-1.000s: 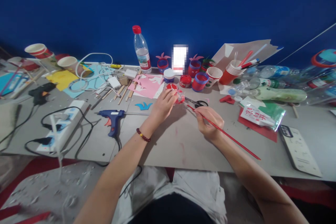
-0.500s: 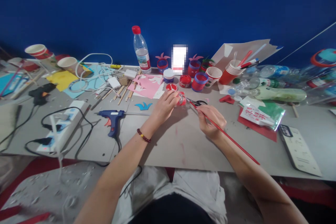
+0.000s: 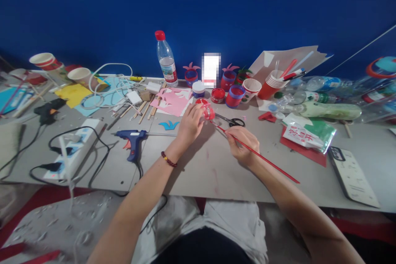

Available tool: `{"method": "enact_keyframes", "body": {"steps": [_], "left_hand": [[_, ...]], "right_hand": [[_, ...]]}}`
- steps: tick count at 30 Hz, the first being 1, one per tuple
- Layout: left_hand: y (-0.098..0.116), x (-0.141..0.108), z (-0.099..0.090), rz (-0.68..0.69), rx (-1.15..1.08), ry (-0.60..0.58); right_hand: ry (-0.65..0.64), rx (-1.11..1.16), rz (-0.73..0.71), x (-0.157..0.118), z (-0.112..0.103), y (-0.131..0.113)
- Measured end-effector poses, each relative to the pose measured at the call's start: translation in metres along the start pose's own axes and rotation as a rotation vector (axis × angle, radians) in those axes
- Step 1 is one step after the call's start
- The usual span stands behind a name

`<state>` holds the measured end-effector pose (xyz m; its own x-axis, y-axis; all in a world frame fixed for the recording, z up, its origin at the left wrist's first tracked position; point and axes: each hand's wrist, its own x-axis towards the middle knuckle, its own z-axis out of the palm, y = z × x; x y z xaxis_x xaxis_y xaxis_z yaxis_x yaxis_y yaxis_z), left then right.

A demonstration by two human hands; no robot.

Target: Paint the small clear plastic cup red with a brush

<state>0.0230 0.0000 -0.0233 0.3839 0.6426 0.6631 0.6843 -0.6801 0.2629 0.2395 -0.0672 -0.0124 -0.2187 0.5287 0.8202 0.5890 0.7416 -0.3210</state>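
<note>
My left hand (image 3: pixel 192 123) is closed on a small clear cup painted red (image 3: pixel 208 112), tilted above the table. Between the fingers of my right hand (image 3: pixel 244 144) is a long red paintbrush (image 3: pixel 262 157), its tip just below the cup. Black-handled scissors (image 3: pixel 236 122) lie behind the brush. An open jar of red paint (image 3: pixel 218 95) stands behind the cup, beside a white-lidded jar (image 3: pixel 198 89) and a red and blue painted cup (image 3: pixel 235 96). A blue paper crown shape (image 3: pixel 169 125) lies left of my left hand.
A blue glue gun (image 3: pixel 133 142) and a power strip (image 3: pixel 76 148) with cables lie at the left. A water bottle (image 3: pixel 167 64) stands at the back. Paper cups (image 3: pixel 272 86), plastic bottles (image 3: pixel 331 111) and a phone (image 3: pixel 354 177) are at the right.
The red cup has tilted and shifted slightly left in my left hand. My right hand and the brush have moved left and a little lower, uncovering the scissors' handles.
</note>
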Motion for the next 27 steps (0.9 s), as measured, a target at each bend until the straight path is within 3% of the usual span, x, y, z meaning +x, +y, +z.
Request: {"method": "enact_keyframes", "body": {"steps": [10, 20, 27], "left_hand": [[0.003, 0.003, -0.002, 0.096, 0.044, -0.02], [0.001, 0.004, -0.007, 0.14, 0.05, -0.121], [0.001, 0.003, -0.005, 0.173, 0.067, -0.096]], "right_hand": [[-0.01, -0.014, 0.009, 0.0, 0.001, 0.002], [0.051, -0.026, -0.016, 0.004, -0.001, 0.002], [0.107, -0.033, -0.051, 0.009, -0.003, -0.002]]}}
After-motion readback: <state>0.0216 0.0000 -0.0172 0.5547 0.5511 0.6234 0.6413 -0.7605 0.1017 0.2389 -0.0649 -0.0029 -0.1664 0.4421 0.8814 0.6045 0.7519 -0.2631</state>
